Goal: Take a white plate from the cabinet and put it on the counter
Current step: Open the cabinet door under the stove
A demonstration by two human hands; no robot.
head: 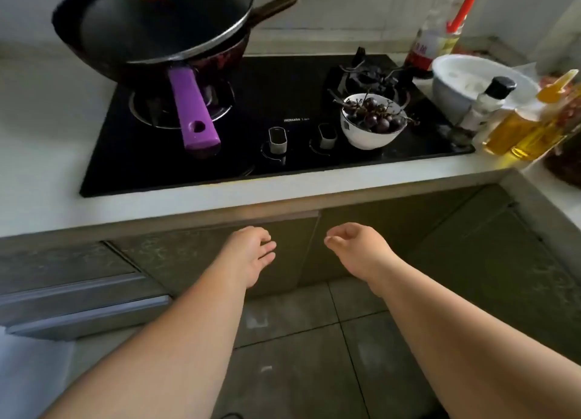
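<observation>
Below the white counter (220, 195) the cabinet doors (283, 248) are closed, so no white plate is in sight. My left hand (248, 252) hangs in front of the left door, just under its top edge, fingers loosely curled and holding nothing. My right hand (355, 248) is level with it in front of the right door, near the seam between the doors, also empty with fingers slightly bent. Neither hand clearly touches a door.
A black hob (251, 110) sits in the counter, with a lidded black pan (157, 25) and a purple handle (193, 110) on the left burner. A white bowl of grapes (371, 123) stands on the hob's right. Oil bottles (528, 126) and a grey bowl (471, 79) crowd the right corner. Drawers (78, 292) are at the lower left.
</observation>
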